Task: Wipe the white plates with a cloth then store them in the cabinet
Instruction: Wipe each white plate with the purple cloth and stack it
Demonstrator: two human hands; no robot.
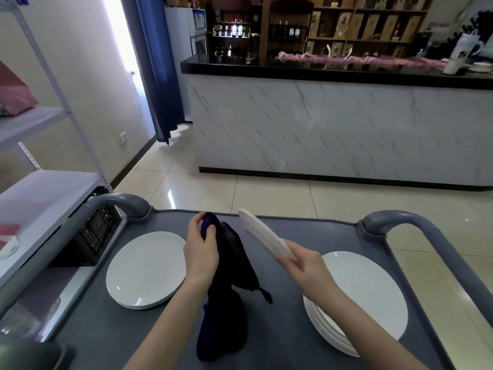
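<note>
Dark cloth (232, 263) hangs from my L hand (201, 249), fingers bunched round its top; the lower end lies on the cart (280, 329) btwn 2 plate piles. R hand (304, 265) grips a white plate (262, 235) by its near rim, tilted edge-on, above the cart, just beside the cloth. L pile (145, 268) sits near the shelf (40, 193); R pile (357, 297) is by my R forearm.

a restaurant or bar room: a marble-fronted bar counter (333, 129), wooden shelves of wine bottles (290, 32), a grey service cart (293, 329).
</note>
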